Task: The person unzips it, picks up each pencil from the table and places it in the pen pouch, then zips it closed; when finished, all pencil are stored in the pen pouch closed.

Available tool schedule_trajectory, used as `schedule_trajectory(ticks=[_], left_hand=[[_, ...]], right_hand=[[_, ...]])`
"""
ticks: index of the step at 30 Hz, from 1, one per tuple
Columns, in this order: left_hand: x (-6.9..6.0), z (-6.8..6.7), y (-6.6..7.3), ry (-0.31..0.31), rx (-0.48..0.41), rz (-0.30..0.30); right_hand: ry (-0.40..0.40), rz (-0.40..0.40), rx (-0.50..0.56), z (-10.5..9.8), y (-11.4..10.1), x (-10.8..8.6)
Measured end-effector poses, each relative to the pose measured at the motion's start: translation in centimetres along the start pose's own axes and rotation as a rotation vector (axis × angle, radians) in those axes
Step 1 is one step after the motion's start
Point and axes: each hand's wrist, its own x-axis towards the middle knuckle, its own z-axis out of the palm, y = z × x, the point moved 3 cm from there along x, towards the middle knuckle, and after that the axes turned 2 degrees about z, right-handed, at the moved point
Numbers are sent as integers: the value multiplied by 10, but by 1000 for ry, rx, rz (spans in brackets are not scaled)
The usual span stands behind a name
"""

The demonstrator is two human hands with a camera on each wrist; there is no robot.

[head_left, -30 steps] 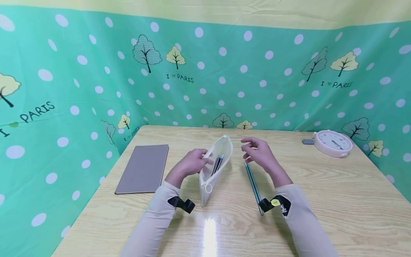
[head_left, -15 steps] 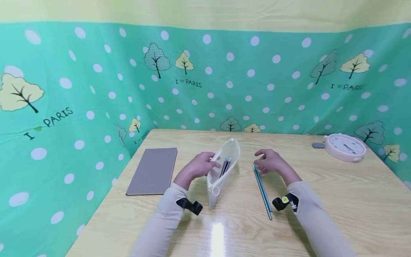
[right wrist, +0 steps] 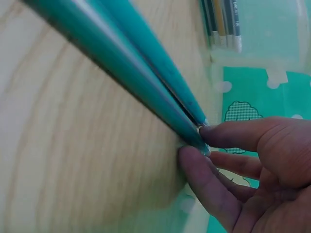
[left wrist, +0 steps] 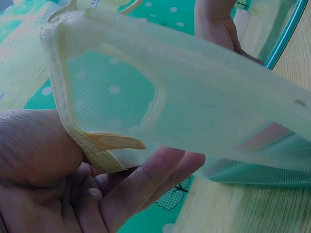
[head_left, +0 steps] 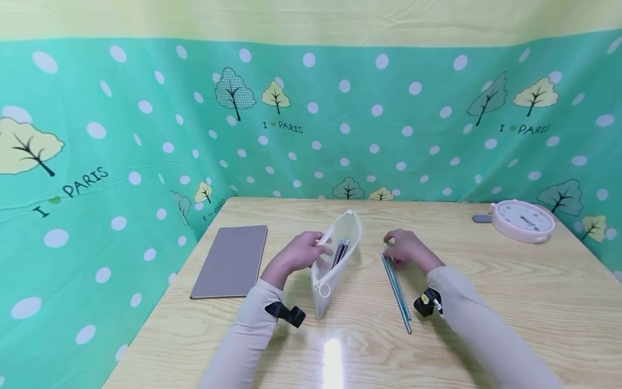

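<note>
My left hand (head_left: 302, 251) grips the side edge of a translucent white zip pouch (head_left: 324, 297), thumb inside and fingers outside. Its mouth gapes open, and several pencils (head_left: 340, 253) stand slanted inside. In the left wrist view the pouch's zip edge (left wrist: 60, 92) lies against the hand, close to the thumb's base. To the right of the pouch, two blue-green pencils (right wrist: 160, 63) lie side by side on the table. At their far ends my right hand (head_left: 409, 246) pinches them between thumb and fingertips. The right wrist view shows both ends between the digits.
A grey notebook (head_left: 230, 262) lies left of the pouch on the wooden table (head_left: 466, 248). At the back right are a pink round clock (head_left: 524, 221) and a small grey block (head_left: 482, 219). A polka-dot curtain (head_left: 291, 162) borders the table behind and at left.
My right hand has lowered onto the far ends of the blue-green pencils, its fingers closing round them. The left hand keeps hold of the pouch. The head view has shifted a little.
</note>
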Motion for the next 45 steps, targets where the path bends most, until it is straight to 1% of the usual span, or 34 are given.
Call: schedule_trajectory(ticks=[3,5,8,11,13,15,18,21,23,26,28,31,35,37,41,45], left_hand=[[1,1,-1,-4,-6,1],[1,3,-1,-5,-7,6],[2,5,-1,-21,-10,16],[2,6,0,-31,-12,13],[2,6,0,-36,-19,7],[1,5,0,-35,-24,2],[1,4,0,-38,-22,6],[1,2,1,-40,-18,10],[0,1,1,-40,-20,6],[-1,-1,0,-30,-37,-15],[-2,-2,-2,-23,-44,-25],[-2,-2,-4,-22,-49,-23],[0,0,-2,-37,-50,-18],[1,1,-1,-41,-49,-20],[0,1,0,-40,-42,-20],[1,0,0,-42,-36,-21]], right_hand=[[27,-9,2,2,4,0],[38,-13,28,1,8,-2],[34,-17,158,-4,14,-10],[48,-23,371,-16,18,-20],[89,-45,500,-26,16,-27],[147,-70,604,-37,12,-34],[243,-110,707,-48,5,-41],[335,-135,785,-56,-2,-47],[383,-154,855,-59,-6,-50],[434,-172,970,-65,-10,-55],[452,-182,1058,-69,-12,-59],[481,-193,1166,-74,-13,-65],[533,-199,1269,-76,-13,-69],[563,-188,1296,-75,-13,-70],[614,-144,1339,-72,-15,-68],[637,-102,1381,-71,-14,-67]])
